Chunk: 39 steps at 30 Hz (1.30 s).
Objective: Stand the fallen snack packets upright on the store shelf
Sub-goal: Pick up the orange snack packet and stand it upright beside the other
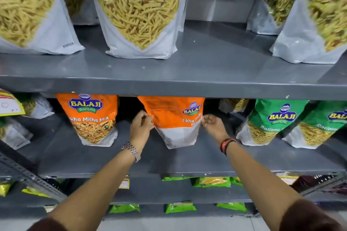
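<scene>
Grey shelf (169, 157) ahead: our left hand (141, 124) and right hand (213, 125) pinch the orange packet's (174, 118) nine and three o'clock edges, steadying it upright.

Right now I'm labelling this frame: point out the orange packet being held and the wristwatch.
orange packet (174, 118), head view, orange front panel.
wristwatch (131, 151), head view, metal band on left wrist.

Orange-and-white snack packet (173, 119) upright on middle grey shelf (187, 157), back panel facing out, pinched at both side edges; matching packet (92, 118) at 9 o'clock.
</scene>
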Each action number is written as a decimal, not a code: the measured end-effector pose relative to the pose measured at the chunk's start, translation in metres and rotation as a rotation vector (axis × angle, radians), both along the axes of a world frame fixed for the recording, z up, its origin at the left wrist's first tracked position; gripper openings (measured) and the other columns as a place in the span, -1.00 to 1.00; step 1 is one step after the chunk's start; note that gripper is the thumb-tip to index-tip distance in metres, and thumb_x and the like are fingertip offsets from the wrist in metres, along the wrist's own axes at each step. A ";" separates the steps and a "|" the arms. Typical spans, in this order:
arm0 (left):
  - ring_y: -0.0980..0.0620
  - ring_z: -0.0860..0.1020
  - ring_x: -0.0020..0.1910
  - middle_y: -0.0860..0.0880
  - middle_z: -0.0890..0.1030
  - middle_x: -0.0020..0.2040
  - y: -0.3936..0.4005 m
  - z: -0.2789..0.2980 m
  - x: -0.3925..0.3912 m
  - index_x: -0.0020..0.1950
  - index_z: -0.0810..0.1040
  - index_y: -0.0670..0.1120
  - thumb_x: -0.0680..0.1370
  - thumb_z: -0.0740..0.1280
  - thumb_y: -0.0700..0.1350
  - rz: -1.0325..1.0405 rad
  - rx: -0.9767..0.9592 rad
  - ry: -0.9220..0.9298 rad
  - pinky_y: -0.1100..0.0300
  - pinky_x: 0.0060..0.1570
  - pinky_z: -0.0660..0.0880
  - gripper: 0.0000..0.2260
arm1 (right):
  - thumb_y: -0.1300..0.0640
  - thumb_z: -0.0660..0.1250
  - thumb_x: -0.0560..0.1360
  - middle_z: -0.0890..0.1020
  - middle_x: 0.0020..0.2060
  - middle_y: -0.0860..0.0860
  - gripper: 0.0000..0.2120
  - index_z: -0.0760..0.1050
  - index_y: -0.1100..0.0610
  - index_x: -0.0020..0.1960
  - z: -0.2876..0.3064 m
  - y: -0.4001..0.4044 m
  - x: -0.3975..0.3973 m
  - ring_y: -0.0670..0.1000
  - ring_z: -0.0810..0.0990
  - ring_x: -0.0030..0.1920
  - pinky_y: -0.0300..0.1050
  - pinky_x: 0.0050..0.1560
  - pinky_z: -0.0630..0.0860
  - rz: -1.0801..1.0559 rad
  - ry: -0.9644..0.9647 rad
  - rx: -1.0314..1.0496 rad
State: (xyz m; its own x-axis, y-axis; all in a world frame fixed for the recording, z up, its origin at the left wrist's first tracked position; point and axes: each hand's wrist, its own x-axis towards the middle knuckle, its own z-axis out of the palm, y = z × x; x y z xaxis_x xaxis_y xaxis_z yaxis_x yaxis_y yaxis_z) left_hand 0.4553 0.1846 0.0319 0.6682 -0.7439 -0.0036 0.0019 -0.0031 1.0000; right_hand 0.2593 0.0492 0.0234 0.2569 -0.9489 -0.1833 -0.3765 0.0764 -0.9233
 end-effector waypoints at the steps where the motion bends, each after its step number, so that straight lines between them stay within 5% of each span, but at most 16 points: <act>1: -0.03 0.51 -0.22 -0.05 0.53 -0.30 -0.003 -0.005 -0.001 -0.31 0.44 0.04 0.54 0.22 -0.20 0.012 0.016 0.010 0.04 0.00 0.52 -0.76 | 0.30 0.26 0.48 0.61 -0.22 0.09 -0.87 0.55 0.20 -0.19 -0.007 0.001 0.000 0.01 0.53 -0.15 -0.07 -0.01 0.47 -0.003 0.060 -0.040; 5: -0.13 0.54 0.15 -0.14 0.59 0.13 -0.013 -0.033 -0.016 0.03 0.47 0.00 0.57 0.18 -0.02 -0.015 0.189 0.088 -0.07 0.28 0.41 -0.87 | 0.19 0.20 0.54 0.61 -0.14 0.09 -0.86 0.53 0.18 -0.07 -0.017 0.003 -0.008 0.06 0.54 -0.10 0.00 0.02 0.51 -0.016 0.004 0.019; 9: 0.06 0.50 -0.08 0.07 0.50 -0.05 -0.002 -0.054 -0.037 0.20 0.43 0.01 0.55 0.10 0.17 -0.323 0.498 0.211 0.09 0.05 0.44 -0.65 | 0.09 0.13 0.59 0.60 -0.06 0.10 -0.74 0.53 0.22 0.00 -0.012 0.002 -0.012 0.07 0.58 -0.01 0.00 0.14 0.53 0.033 -0.035 0.085; 13: -0.08 0.44 0.25 -0.02 0.41 0.24 -0.009 -0.058 -0.047 0.40 0.30 -0.07 0.56 0.06 0.17 -0.372 0.511 0.286 0.06 0.20 0.39 -0.51 | 0.14 0.12 0.59 0.61 -0.12 0.10 -0.73 0.56 0.24 -0.04 -0.009 0.008 -0.019 -0.04 0.59 -0.21 -0.10 -0.04 0.55 0.059 -0.022 0.094; 17: -0.11 0.35 0.40 -0.10 0.35 0.44 -0.030 -0.049 -0.052 0.42 0.28 -0.09 0.57 0.04 0.16 -0.291 0.483 0.331 0.00 0.29 0.35 -0.50 | 0.29 0.09 0.53 0.63 -0.11 0.20 -0.69 0.53 0.10 -0.27 -0.008 0.033 -0.030 0.09 0.62 -0.14 -0.19 -0.17 0.53 0.120 0.026 0.156; 20: -0.11 0.45 0.31 -0.13 0.46 0.37 -0.043 -0.042 -0.053 0.25 0.45 -0.11 0.59 0.02 0.12 -0.291 0.455 0.275 0.08 0.22 0.40 -0.57 | 0.27 0.13 0.55 0.64 -0.08 0.23 -0.79 0.53 0.18 -0.13 -0.010 0.055 -0.026 0.08 0.63 -0.11 -0.27 -0.19 0.55 0.212 0.031 0.183; 24: -0.20 0.43 0.33 -0.21 0.47 0.35 -0.062 -0.039 -0.047 0.33 0.42 -0.20 0.60 0.03 0.09 -0.299 0.455 0.361 -0.07 0.38 0.33 -0.53 | 0.11 0.19 0.57 0.62 -0.18 0.08 -0.74 0.55 0.26 -0.08 -0.006 0.065 -0.012 -0.06 0.64 -0.20 -0.41 -0.33 0.55 0.323 0.010 0.203; 27: -0.20 0.48 0.28 -0.21 0.52 0.30 -0.055 -0.043 -0.047 0.30 0.46 -0.18 0.57 0.06 0.14 -0.272 0.480 0.310 -0.11 0.32 0.39 -0.50 | 0.19 0.14 0.57 0.63 -0.21 0.03 -0.74 0.49 0.09 -0.24 0.001 0.056 -0.020 -0.02 0.64 -0.16 -0.34 -0.29 0.49 0.322 0.108 0.165; 30: -0.14 0.42 0.36 -0.15 0.44 0.39 -0.029 -0.047 -0.054 0.37 0.38 -0.14 0.57 0.10 0.12 -0.213 0.437 0.372 -0.05 0.37 0.33 -0.52 | 0.33 0.05 0.55 0.61 -0.16 0.07 -0.76 0.47 0.20 -0.13 -0.001 0.036 -0.033 0.00 0.59 -0.18 -0.35 -0.32 0.44 0.169 0.138 0.086; 33: -0.10 0.35 0.41 -0.11 0.37 0.44 0.000 -0.049 -0.068 0.39 0.32 -0.12 0.59 0.12 0.03 -0.231 0.418 0.439 0.01 0.36 0.29 -0.59 | 0.27 0.02 0.59 0.61 0.02 0.16 -0.70 0.47 0.33 0.15 -0.001 0.013 -0.031 0.06 0.54 -0.02 -0.13 -0.12 0.44 -0.024 -0.021 0.157; 39: -0.02 0.34 0.40 -0.04 0.39 0.41 0.018 -0.038 -0.104 0.42 0.30 -0.09 0.60 0.09 0.03 -0.349 0.299 0.529 0.09 0.36 0.24 -0.59 | -0.19 -0.14 0.57 0.43 0.38 0.09 -0.42 0.31 0.10 0.41 0.013 -0.012 0.009 0.14 0.37 0.39 0.10 0.41 0.29 0.000 -0.206 0.358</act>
